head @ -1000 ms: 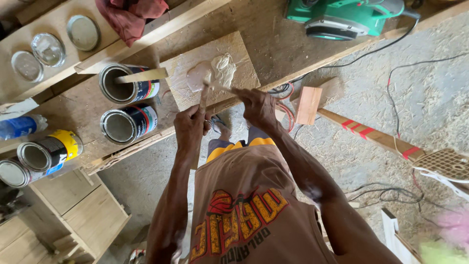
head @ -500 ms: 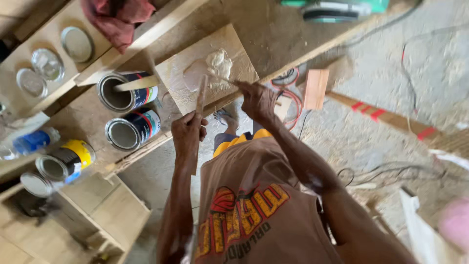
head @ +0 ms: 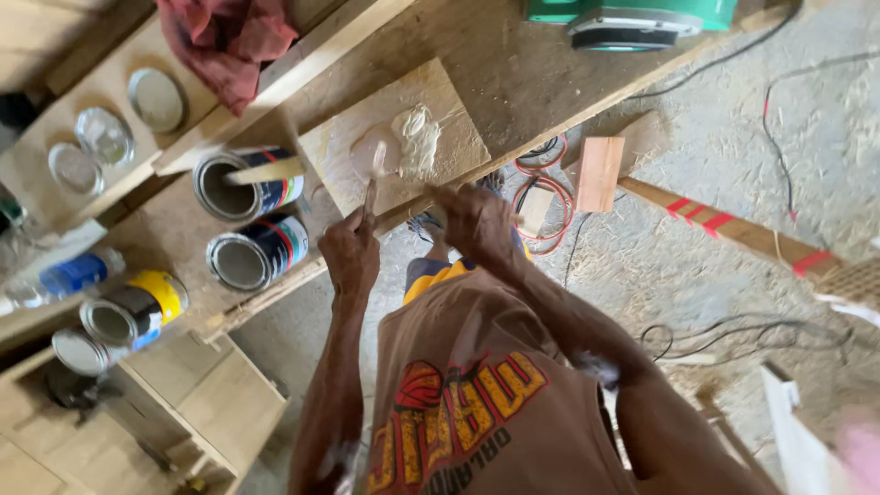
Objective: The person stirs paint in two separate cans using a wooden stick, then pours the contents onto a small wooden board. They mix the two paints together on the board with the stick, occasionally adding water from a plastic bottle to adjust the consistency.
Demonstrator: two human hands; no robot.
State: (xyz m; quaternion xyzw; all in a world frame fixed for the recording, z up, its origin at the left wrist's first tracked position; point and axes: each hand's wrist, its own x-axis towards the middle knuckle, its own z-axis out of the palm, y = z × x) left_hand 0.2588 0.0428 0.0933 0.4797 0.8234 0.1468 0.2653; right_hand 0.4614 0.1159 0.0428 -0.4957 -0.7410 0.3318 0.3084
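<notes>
My left hand grips the handle of a putty knife whose blade rests on a square plywood board. A lump of pale putty lies on that board, smeared beside the blade. My right hand is at the board's near edge on the workbench, fingers curled; whether it holds anything is hidden. An open paint can with a flat wooden stir stick across it stands left of the board.
More open cans and loose lids sit at the left, with a blue bottle and red cloth. A green power tool lies at the top. Cables, a wood block and a striped stick cover the sawdust floor.
The view has shifted a little. My left hand has drawn the putty knife across the putty; my right hand stays at the board's edge.
</notes>
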